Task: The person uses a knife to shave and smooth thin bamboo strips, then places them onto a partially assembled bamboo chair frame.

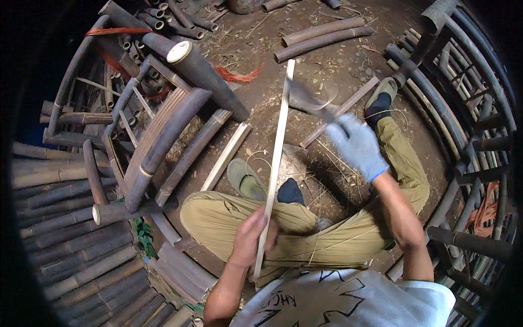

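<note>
My bare left hand (251, 233) is closed around a long, pale bamboo strip (279, 133), which slants up and away from my lap. A grey-blue glove covers my right hand (355, 144), wrapped round the handle of a broad-bladed knife (306, 101). The blade is blurred by motion. Its tip end lies at the strip's edge near the far end; I cannot tell whether it cuts in. A thin curl of shaving shows beside the blade. Beneath the strip, on the ground between my legs, lie thin bamboo shavings (327, 166).
Bamboo chair frames (169, 147) stand at the left, beside a slatted bamboo surface (81, 234). Another bamboo frame (457, 103) curves along the right. Split bamboo pieces (327, 38) lie on the dirt floor ahead, near orange twine (239, 75). Cut bamboo tubes (163, 22) are heaped behind.
</note>
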A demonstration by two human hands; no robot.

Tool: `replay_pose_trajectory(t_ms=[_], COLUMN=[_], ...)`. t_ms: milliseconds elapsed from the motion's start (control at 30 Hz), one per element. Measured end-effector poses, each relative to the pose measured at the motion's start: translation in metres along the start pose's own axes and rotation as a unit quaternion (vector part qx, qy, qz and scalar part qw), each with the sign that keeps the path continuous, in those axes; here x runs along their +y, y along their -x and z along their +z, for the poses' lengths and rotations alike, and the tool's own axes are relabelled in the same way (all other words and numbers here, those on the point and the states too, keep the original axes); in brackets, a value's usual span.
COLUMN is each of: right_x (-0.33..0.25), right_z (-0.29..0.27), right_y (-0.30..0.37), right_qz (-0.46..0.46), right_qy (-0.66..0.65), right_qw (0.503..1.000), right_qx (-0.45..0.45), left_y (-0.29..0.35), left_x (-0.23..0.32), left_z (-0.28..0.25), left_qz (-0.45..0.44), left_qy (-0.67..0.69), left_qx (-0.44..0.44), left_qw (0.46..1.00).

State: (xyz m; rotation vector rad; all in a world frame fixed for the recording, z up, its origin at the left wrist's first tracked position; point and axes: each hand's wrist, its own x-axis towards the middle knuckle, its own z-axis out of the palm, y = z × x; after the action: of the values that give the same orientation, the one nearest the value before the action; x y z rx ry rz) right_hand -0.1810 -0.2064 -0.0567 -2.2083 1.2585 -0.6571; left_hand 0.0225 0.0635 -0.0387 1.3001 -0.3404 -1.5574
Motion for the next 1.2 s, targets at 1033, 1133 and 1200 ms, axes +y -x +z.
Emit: replay_pose_trajectory(t_ms=[1033,1133,1200], right_x=[0.077,-0.031,-0.042], right_z=[-0.019,-0.001,0.031], right_y=[-0.026,0.019,0.036], right_qz=[0.024,0.239,0.277], right_qy=[-0.089,-0.331,-0.466], right_qw=[0.995,0.896,0.814], right_qx=[0.044,-0.173,-0.211], left_y=[0.029,-0.054,-0.096], left_x=[-0.002,0.035,0.045], left_z=[-0.016,-0.002,0.007], left_qz=[0.169,0.348,0.37], left_qy=[-0.155,-0.278,-0.278], left_qx=[0.135,0.16,0.094], left_qw=[0.964,0.881,0.881])
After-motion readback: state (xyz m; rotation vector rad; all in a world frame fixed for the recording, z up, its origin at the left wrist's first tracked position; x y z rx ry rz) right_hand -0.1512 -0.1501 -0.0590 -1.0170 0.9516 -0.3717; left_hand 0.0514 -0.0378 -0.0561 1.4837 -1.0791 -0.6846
